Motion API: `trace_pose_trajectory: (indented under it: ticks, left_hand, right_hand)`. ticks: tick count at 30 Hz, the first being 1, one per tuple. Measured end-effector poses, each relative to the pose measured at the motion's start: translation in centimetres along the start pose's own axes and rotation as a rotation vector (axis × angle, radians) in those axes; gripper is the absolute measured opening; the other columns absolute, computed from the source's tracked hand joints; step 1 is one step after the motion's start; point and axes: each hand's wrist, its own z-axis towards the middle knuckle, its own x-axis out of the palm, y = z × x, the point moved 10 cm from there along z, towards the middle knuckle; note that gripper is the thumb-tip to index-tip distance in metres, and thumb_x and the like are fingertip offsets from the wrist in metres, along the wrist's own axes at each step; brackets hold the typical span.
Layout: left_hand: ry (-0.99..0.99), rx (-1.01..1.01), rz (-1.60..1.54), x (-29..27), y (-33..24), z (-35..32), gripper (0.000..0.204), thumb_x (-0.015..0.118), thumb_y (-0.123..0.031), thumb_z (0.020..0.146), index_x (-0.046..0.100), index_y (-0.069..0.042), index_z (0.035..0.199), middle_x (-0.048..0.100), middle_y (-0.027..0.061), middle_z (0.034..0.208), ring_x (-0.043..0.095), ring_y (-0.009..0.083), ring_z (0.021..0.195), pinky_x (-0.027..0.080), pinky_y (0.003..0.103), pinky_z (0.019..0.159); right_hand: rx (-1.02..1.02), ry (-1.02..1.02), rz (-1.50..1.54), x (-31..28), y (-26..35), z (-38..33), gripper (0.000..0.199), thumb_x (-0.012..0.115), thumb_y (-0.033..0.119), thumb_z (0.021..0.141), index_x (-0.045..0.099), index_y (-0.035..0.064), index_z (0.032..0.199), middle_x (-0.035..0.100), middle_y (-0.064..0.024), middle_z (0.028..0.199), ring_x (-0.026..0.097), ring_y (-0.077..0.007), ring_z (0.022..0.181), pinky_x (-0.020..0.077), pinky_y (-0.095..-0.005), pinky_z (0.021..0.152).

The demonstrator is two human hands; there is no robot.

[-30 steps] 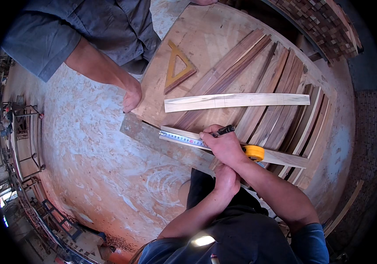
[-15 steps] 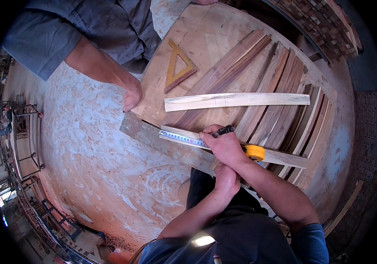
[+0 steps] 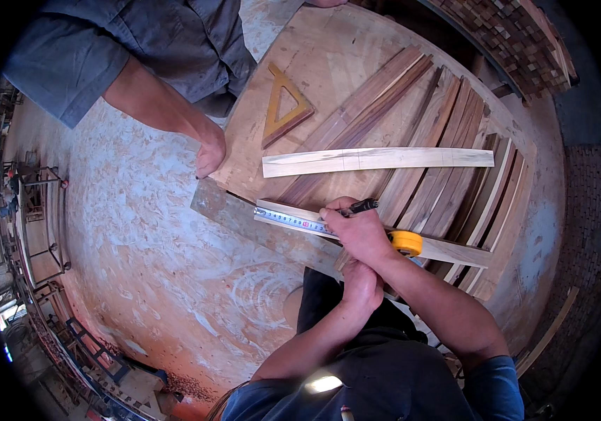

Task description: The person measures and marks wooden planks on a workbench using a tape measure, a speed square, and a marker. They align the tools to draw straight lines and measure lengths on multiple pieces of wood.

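- A short blue fabric sleeve (image 3: 495, 387) ended above the bare right forearm (image 3: 444, 298) at the lower right of the frame.
- A matching blue fabric sleeve (image 3: 250, 401) covered the left upper arm at the bottom, left of centre.
- A dark, nearly black cloth garment (image 3: 406, 379) spanned the torso at bottom centre, carrying a bright, pale oblong patch (image 3: 324, 384).
- Both the left hand (image 3: 362, 288) and right hand (image 3: 364, 231) were bare.
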Motion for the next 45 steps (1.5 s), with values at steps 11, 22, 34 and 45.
trace_pose_trajectory:
  ticks: [11, 22, 34, 45]
  left_hand:
    - [0.060, -0.007, 0.015, 0.0, 0.0, 0.2, 0.024, 0.057, -0.014, 0.100, 0.054, -0.007, 0.123, 0.062, 0.0080, 0.113, 0.063, 0.0205, 0.103, 0.054, 0.038, 0.085]
    - [0.031, -0.033, 0.054, -0.2, 0.1, 0.0, 0.023, 0.051, -0.018, 0.104, 0.053, -0.008, 0.125, 0.060, 0.0085, 0.116, 0.061, 0.0209, 0.107, 0.053, 0.039, 0.089]
    - [0.026, -0.053, 0.051, -0.3, 0.3, 0.1, 0.027, 0.051, -0.019, 0.104, 0.051, -0.010, 0.129, 0.059, 0.0085, 0.119, 0.060, 0.0215, 0.109, 0.053, 0.040, 0.091]
    - [-0.009, -0.056, 0.027, 0.5, -0.3, -0.5, 0.027, 0.051, -0.020, 0.105, 0.050, -0.010, 0.130, 0.059, 0.0081, 0.121, 0.060, 0.0208, 0.110, 0.052, 0.039, 0.093]
  right_hand:
    - [-0.001, -0.051, -0.012, -1.3, 0.3, -0.8, 0.023, 0.070, 0.023, 0.092, 0.069, 0.0004, 0.095, 0.067, -0.0050, 0.074, 0.061, -0.0110, 0.070, 0.0504, -0.0284, 0.064]
    - [0.058, -0.054, -0.125, -1.7, 0.6, -1.2, 0.027, 0.069, 0.026, 0.092, 0.069, -0.0006, 0.097, 0.067, -0.0078, 0.072, 0.062, -0.0137, 0.068, 0.0503, -0.0307, 0.063]
    - [0.054, -0.056, -0.132, -1.9, 0.1, -1.0, 0.029, 0.067, 0.025, 0.092, 0.068, -0.0028, 0.098, 0.067, -0.0094, 0.073, 0.063, -0.0150, 0.067, 0.0516, -0.0318, 0.062]
    - [0.065, -0.043, -0.196, -2.0, 0.3, -1.1, 0.031, 0.066, 0.027, 0.093, 0.068, -0.0029, 0.102, 0.068, -0.0113, 0.075, 0.065, -0.0174, 0.068, 0.0526, -0.0331, 0.064]
